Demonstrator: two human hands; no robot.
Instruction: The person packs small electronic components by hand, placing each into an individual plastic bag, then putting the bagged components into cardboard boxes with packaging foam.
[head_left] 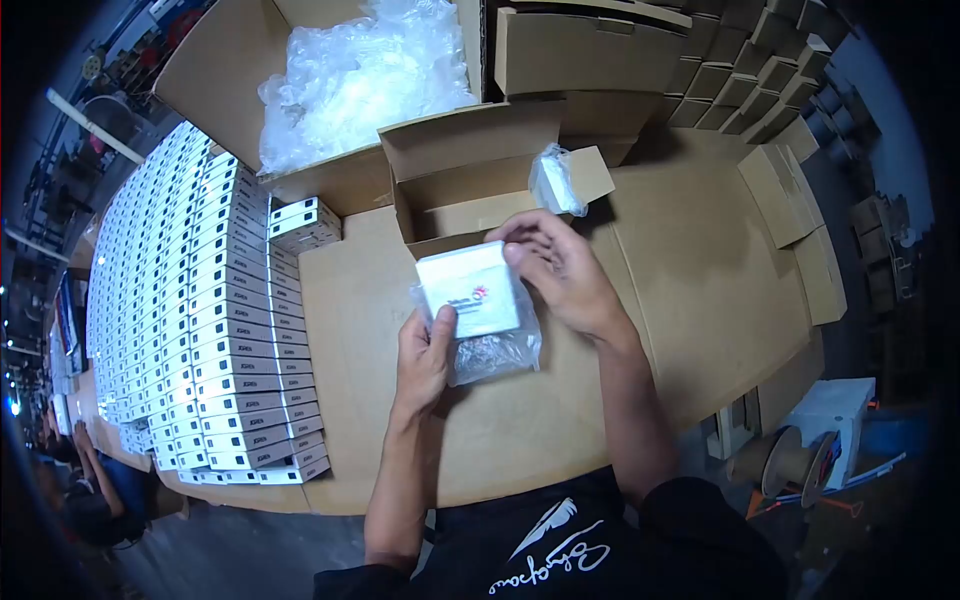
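A flat white box (470, 280) with a small red and black print lies over a piece of clear bubble wrap (497, 358) in front of me. My left hand (424, 355) grips its lower left side, thumb pressed on the face. At the upper right corner, my right hand (562, 268) pinches the edge between thumb and fingers. Just beyond stands an open cardboard carton (470, 222). A white item in clear wrap (556, 184) rests at that carton's right end, by its raised flap.
Many stacked white boxes (245, 370) fill the table's left side. Behind, a large carton (215, 70) holds bubble wrap sheets (365, 85). Folded cardboard (790, 200) and cartons (590, 55) stand right and back. A cable spool (785, 465) sits right; another person (95, 490) is far left.
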